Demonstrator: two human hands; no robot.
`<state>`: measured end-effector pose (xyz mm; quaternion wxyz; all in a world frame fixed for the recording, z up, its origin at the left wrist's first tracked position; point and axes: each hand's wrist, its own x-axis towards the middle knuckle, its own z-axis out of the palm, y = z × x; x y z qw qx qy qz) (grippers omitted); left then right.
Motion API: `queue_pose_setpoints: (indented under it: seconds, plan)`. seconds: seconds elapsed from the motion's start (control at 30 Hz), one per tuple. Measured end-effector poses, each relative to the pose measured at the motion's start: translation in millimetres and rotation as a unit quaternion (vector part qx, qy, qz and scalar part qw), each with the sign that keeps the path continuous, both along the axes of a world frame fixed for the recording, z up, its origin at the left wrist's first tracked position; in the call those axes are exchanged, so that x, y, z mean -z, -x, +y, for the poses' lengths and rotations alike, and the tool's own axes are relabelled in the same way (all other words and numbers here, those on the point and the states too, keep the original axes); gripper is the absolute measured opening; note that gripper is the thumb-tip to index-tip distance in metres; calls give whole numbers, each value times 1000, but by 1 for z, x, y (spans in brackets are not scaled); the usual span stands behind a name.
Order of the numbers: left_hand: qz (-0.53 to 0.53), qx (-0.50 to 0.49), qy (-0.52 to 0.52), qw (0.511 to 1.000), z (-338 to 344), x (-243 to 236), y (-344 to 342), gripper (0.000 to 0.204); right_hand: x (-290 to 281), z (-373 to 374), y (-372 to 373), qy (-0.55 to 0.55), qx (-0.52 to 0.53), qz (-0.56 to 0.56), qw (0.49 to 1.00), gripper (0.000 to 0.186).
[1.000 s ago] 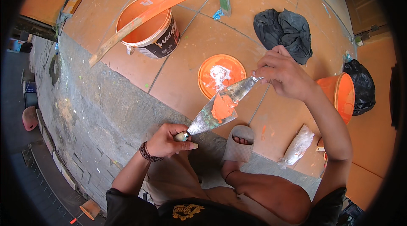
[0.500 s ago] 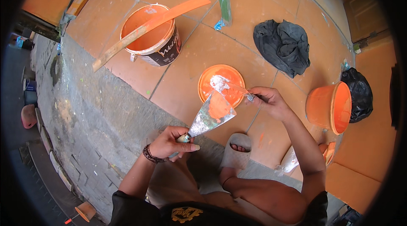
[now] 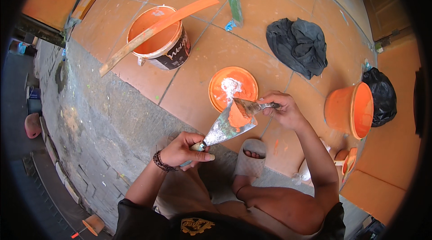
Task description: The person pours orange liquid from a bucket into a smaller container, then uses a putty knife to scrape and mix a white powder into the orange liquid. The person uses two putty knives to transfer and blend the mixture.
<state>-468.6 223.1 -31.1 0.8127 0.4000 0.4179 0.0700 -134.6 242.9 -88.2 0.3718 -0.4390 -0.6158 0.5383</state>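
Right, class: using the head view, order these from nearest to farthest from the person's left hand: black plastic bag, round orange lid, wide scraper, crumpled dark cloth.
1. Wide scraper: held in the left hand.
2. Round orange lid: on the tiles, ahead and right.
3. Crumpled dark cloth: farther ahead and right.
4. Black plastic bag: far right.

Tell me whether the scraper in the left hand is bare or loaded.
Loaded: orange paste lies on its blade, toward the wide end.

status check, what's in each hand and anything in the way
Left hand gripping wide putty knife. Right hand gripping second putty knife, against the orange paste. Nothing seen blocking them; round orange lid just beyond.
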Motion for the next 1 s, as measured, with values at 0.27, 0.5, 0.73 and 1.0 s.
queue_pose_setpoints:
  seconds: [0.27, 0.5, 0.73, 1.0]
  plan:
    - [29, 30, -25, 999, -3, 2, 5, 19, -20, 14, -20, -126, -45, -165, 977, 30]
    - [38, 43, -33, 998, -2, 5, 10, 19, -23, 16, -27, -165, -36, -208, 963, 28]
    - [13, 3, -33, 999, 3, 6, 16, 20, -12, 9, -41, -128, 14, -227, 965, 28]
    - [12, 11, 1, 1000, -12, 33, 16, 17, 22, -29, -3, 14, -5, -54, 998, 20]
